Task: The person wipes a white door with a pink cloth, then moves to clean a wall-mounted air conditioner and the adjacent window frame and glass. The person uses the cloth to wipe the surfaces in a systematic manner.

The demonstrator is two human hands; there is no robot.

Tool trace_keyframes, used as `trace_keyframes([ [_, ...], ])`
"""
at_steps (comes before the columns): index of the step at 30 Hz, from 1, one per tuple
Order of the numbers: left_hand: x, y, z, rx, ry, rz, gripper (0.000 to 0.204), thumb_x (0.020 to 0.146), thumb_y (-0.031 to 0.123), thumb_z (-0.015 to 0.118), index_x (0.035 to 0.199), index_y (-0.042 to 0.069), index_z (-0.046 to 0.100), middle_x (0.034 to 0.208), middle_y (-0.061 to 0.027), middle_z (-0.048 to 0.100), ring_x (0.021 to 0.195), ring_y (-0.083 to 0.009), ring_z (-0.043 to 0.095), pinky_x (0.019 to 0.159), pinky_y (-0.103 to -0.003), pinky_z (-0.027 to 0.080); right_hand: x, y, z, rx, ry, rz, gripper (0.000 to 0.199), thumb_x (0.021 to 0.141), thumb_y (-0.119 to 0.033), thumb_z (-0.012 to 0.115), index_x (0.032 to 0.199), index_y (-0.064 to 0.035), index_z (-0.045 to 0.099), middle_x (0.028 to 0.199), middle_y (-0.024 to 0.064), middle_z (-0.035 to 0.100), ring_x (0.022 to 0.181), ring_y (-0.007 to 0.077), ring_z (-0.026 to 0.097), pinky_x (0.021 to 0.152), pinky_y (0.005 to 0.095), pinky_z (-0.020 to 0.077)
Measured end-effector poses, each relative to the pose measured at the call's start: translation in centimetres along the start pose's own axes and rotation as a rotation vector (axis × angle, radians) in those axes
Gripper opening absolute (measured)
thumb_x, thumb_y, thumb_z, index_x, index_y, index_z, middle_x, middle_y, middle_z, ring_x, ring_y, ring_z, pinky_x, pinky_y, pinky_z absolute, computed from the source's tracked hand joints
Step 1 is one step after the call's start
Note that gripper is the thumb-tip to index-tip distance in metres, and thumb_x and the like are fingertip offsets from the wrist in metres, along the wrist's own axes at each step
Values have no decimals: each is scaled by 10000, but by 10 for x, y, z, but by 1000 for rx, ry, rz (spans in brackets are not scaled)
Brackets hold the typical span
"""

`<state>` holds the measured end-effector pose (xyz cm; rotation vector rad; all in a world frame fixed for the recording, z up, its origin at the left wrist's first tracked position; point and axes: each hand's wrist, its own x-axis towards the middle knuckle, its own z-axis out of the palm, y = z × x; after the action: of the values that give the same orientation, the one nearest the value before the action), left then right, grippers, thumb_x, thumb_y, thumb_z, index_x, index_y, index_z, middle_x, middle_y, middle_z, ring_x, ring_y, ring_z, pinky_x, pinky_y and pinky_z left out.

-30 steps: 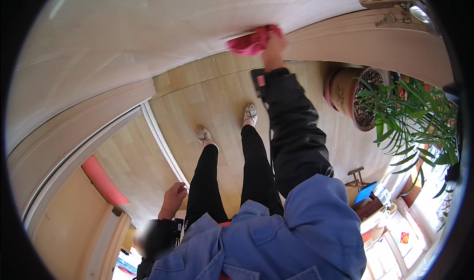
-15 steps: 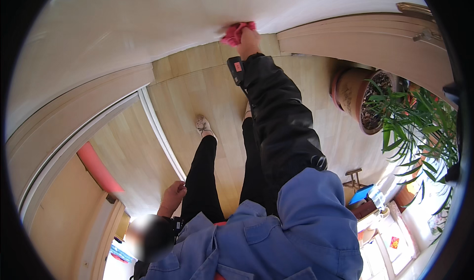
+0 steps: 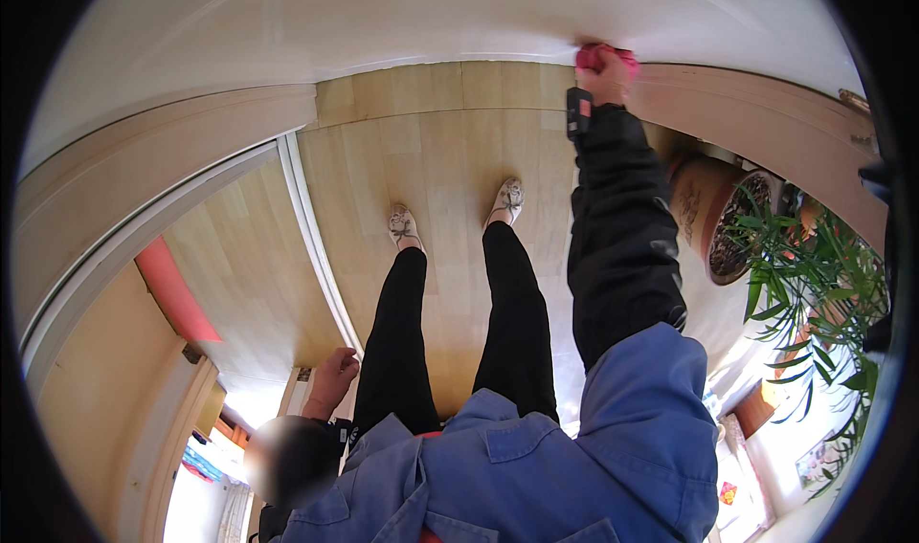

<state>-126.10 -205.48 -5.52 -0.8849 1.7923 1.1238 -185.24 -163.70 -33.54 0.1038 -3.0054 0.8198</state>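
Note:
My right hand (image 3: 605, 82) is stretched out far ahead, its fingers closed on a crumpled pink cloth (image 3: 622, 60). The cloth presses against the white door-like panel (image 3: 431, 17), close to the right frame (image 3: 728, 93). A dark sleeve covers that arm, and a small black device sits at the wrist. My left hand (image 3: 332, 380) hangs low beside my left thigh, its fingers curled in; whether anything is inside them is hidden. It touches nothing that I can see.
A potted plant (image 3: 713, 213) with long green leaves stands at the right. White sliding-door rails (image 3: 311, 227) cross the wooden floor (image 3: 440, 160) at the left. Beyond them a red strip (image 3: 177, 289) lies along the base of a pale panel. My two shoes are on the floor ahead.
My right hand has moved the pink cloth rightward along the white panel, up to the right frame. My left hand stays low by my thigh. My right shoe now shows fully.

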Motion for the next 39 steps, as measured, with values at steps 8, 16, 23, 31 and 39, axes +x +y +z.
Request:
trace_keyframes([
  [8,-5,-22,-10,-60,-9,-10,303,924,80,669,1215,2,635,971,-104,731,936,-198,709,851,-326,560,-65,-221,114,320,-94,-344,273,730,-292,812,898,-87,750,846,152,722,831,379,693,725,462,538],
  [16,-21,-53,-38,-83,31,69,296,919,117,675,1197,16,648,965,-123,738,906,-233,724,828,-361,569,-63,-249,12,216,-75,-186,384,741,-228,820,1090,-82,750,906,188,731,864,409,698,771,479,559],
  [23,-13,-68,-58,-62,7,16,327,934,119,672,1247,32,637,1001,-129,736,944,-234,714,857,-356,565,-28,-156,-27,-145,48,-182,213,779,-149,749,977,-78,713,928,131,741,855,333,698,748,442,532],
  [31,-11,-23,-37,-42,-117,0,313,941,75,649,1242,-7,627,1004,-95,716,939,-174,688,852,-312,561,-58,-247,49,913,48,14,281,768,-264,801,929,-70,678,858,162,702,809,404,671,761,467,549],
  [39,-17,-54,-44,92,-63,-26,588,878,219,750,1385,8,539,1236,-216,660,1158,-322,647,981,-402,526,-24,-112,7,-190,6,-14,321,831,-211,768,1114,-73,703,1013,171,737,947,384,701,832,479,546],
])
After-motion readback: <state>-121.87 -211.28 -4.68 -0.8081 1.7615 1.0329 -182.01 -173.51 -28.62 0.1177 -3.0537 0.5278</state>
